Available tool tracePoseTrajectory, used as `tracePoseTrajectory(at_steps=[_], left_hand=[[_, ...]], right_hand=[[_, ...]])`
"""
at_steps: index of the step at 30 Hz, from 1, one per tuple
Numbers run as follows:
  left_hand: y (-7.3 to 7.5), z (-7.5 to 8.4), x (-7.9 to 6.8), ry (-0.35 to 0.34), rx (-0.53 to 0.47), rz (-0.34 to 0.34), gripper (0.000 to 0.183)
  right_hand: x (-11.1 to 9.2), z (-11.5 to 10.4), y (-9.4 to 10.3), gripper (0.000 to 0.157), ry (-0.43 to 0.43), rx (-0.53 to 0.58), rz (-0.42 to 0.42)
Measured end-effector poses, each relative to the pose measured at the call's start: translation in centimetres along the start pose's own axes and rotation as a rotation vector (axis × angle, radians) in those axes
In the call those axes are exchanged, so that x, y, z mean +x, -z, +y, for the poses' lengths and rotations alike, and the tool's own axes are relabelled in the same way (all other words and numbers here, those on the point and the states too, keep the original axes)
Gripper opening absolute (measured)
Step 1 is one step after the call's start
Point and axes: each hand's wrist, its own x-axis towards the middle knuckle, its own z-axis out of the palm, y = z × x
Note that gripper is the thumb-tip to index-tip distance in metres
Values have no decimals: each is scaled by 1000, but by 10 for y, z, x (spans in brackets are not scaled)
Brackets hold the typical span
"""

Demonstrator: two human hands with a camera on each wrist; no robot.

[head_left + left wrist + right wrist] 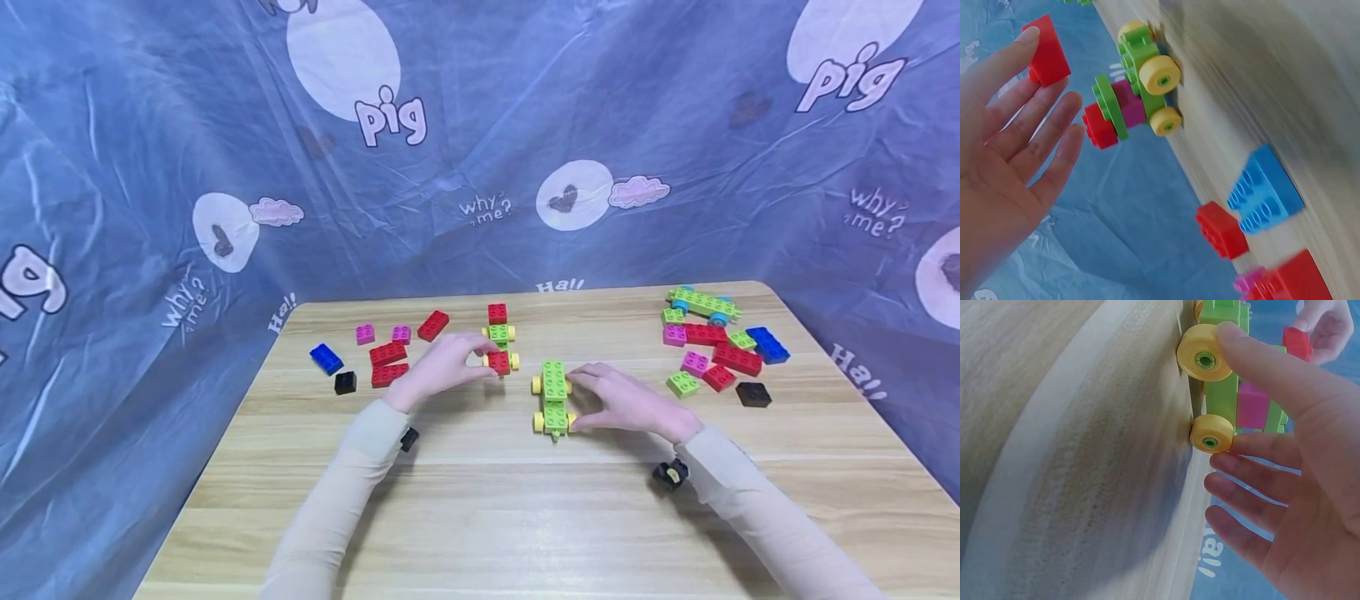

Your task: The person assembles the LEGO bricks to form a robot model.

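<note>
My left hand point(450, 365) pinches a red brick point(1052, 53) between thumb and fingertips, over the near end of a green toy car point(1147, 69) with yellow wheels. A pink brick point(1129, 102), a green plate and another red brick point(497, 313) are stacked at that car's far end. Beside it, a second green toy car point(555, 392) with yellow wheels stands on the table. My right hand point(630, 402) holds this car from its right side, thumb at the near wheel point(1205, 353) and index finger at the far wheel point(1212, 434); the other fingers extend loosely.
On the wooden table point(480, 517), red, pink, blue and black bricks lie at the left, including a blue brick point(326, 358). More bricks lie at the right, with a green car with blue wheels point(703, 303) behind them. Blue printed cloth point(465, 242) hangs beyond the back edge.
</note>
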Motion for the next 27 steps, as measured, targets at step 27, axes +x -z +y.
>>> tracePoseTrajectory(at_steps=[27], left_hand=[[-21,26,38,-22,-25,-65,36]], right_hand=[[0,0,-1,79,-1,-18,8]])
